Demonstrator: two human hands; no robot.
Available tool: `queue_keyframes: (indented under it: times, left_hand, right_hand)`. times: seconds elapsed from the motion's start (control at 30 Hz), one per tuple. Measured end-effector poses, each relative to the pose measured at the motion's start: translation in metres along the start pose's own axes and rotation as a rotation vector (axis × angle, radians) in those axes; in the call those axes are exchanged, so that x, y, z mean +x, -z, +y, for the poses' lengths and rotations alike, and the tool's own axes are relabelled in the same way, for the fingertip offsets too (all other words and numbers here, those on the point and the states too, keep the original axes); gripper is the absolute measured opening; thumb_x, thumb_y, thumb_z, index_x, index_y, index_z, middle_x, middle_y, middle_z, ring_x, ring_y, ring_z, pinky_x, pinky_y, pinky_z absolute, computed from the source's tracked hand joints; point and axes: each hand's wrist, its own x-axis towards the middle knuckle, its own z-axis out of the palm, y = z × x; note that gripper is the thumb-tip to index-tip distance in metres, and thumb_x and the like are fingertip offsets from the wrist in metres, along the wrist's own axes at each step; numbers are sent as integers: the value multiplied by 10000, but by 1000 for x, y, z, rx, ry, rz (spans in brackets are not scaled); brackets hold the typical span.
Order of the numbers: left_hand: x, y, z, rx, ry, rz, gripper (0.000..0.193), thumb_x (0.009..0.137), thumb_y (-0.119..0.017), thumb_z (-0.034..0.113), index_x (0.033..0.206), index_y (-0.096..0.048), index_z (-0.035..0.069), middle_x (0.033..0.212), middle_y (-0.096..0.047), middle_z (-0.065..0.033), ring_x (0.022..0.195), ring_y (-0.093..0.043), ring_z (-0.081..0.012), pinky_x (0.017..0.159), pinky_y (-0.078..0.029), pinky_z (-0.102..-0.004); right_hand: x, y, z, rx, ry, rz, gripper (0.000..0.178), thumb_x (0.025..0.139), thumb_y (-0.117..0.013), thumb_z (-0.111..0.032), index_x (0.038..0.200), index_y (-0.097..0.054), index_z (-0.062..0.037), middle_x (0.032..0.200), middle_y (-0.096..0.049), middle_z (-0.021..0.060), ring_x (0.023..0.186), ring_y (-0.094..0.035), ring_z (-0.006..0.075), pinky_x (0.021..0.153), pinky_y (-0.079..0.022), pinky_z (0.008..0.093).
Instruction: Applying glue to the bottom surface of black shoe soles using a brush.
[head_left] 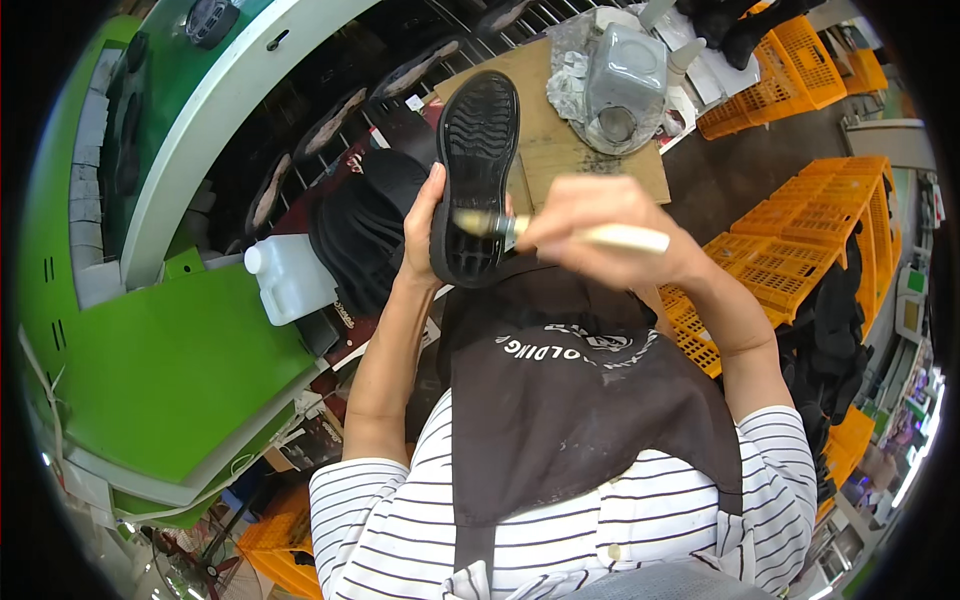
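A black rubber shoe sole (478, 140) stands upright in front of me, its ribbed face turned toward me and its heel end down. My left hand (423, 225) grips it near the heel, thumb along the left edge and fingers behind. Closed around a paintbrush (630, 238) with a pale handle, my right hand (600, 220) is slightly blurred by motion. The brush's bristles lie over the heel part of the sole; whether they touch it is hard to tell. Left of my left hand, several black soles (345, 240) are stacked in a row.
Beyond the sole lies a tan board (535, 100) bearing a clear plastic container (625, 80) in crumpled film. A whitish jug (290, 280) stands beside the stacked soles. Green machinery (180, 370) fills the left; orange crates (780, 265) stand at the right. A dark rack runs along the back.
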Motion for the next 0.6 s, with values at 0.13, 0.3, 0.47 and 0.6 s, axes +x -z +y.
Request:
queue_keyframes:
  times: [0.13,0.3,0.47,0.6]
  left_hand:
    - [0,2,-2,51,-15,-23,577,988,-264,472,1104,-562,-8,870,-650,-128,752,-634,-174,704,-525,-302]
    - [5,15,-5,-41,-89,-105,578,993,-238,459,1143,-532,-15,950,-628,-165,846,-626,-222,777,-514,-334]
    - [-15,-8,-2,-86,-147,-28,638,992,-175,466,1170,-509,-47,936,-610,-187,870,-582,-243,793,-465,-346]
    - [1,-59,46,51,-416,-43,646,982,-169,480,1176,-490,-47,865,-599,-178,780,-565,-239,728,-465,-343]
  right_hand:
    - [3,1,19,-275,-100,199,129,783,-649,0,902,-670,-45,724,-584,93,657,-588,240,587,-472,331]
    - [0,-9,-10,64,-56,-59,146,776,-650,12,909,-681,-38,756,-614,93,686,-597,246,607,-473,324]
    - [-19,25,-1,302,-276,356,145,819,-618,-44,929,-674,34,775,-612,89,673,-564,132,585,-441,266]
    - [-38,39,11,421,-276,621,175,860,-608,-96,952,-658,43,813,-613,73,667,-550,98,602,-418,216]
